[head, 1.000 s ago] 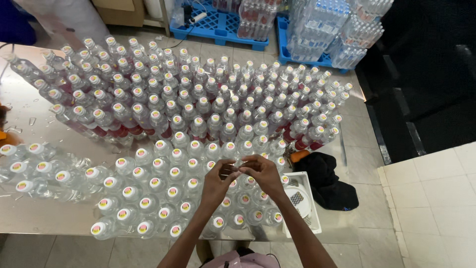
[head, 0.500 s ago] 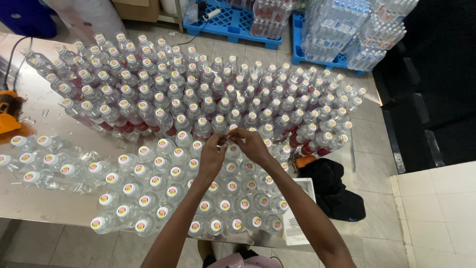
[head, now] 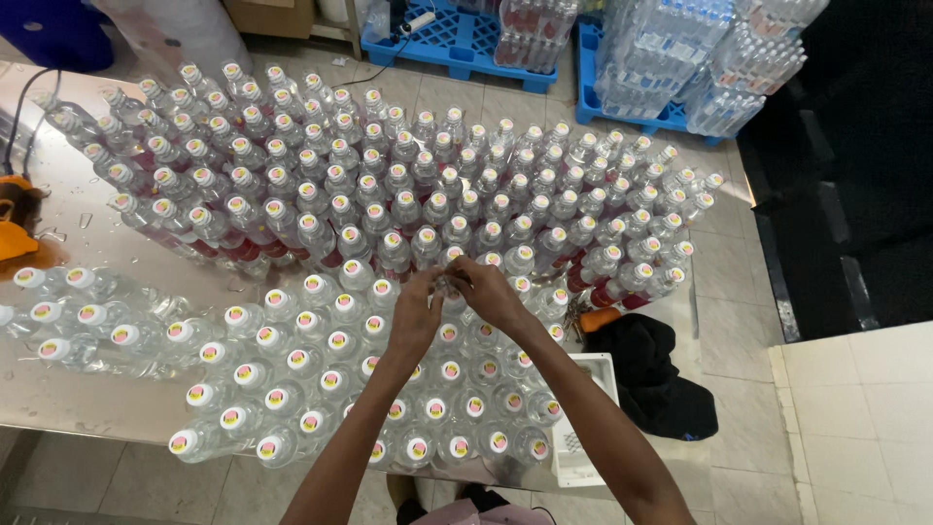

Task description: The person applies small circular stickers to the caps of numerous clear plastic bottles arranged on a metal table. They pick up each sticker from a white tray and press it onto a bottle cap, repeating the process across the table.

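Tiled floor surrounds a shiny metal table [head: 68, 389] packed with capped clear plastic bottles [head: 321, 350]. Taking that table as the landmark: the rows on its far half carry red labels [head: 253, 243], while the rows on its near half are plain and clear. At the table's left edge sits an orange tool [head: 15, 228] with a dark cable. Beyond the table's far side stand 2 blue pallets [head: 457, 44] loaded with shrink-wrapped bottle packs [head: 680, 58]. Off the table's right end, a black cloth [head: 646, 369] lies on the floor, and a white tray [head: 588, 428] sits at the table's near right corner.

Over the middle of the table, both hands meet at 1 bottle top [head: 447, 284]. The left hand [head: 418, 316] has its fingers curled in around the neck, and the right hand [head: 491, 292] pinches in from the other side, fingertips bent together at the cap. That bottle stands among the plain rows, right where they border the red-labelled ones; the hands hide most of it, so the exact grip on the cap cannot be made out.
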